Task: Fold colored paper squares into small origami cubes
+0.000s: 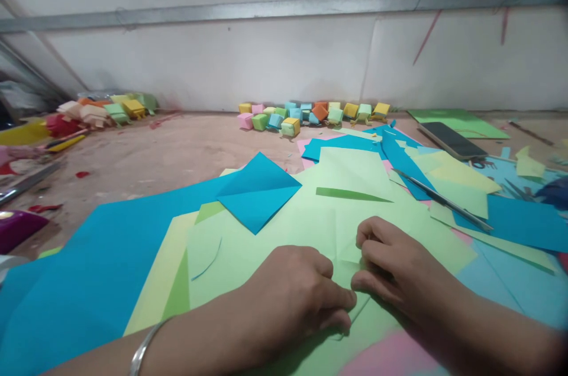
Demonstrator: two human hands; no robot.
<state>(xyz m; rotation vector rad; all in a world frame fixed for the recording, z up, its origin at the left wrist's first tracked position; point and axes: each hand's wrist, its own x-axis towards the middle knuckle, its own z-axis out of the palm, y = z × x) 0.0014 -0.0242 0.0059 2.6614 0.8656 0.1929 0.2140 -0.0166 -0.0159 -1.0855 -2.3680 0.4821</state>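
While loose coloured sheets cover the brown wooden tabletop (177, 151), a large light green paper sheet (275, 228) lies flat at its near edge, creased, with one small flap turned; it seems barely begun. The left hand (293, 293) pinches that flap. The right hand (394, 269) presses bent fingers beside it, and I cannot tell its grip. Small finished folded paper cubes (310, 114) line the far edge. Both forearms are cut off.
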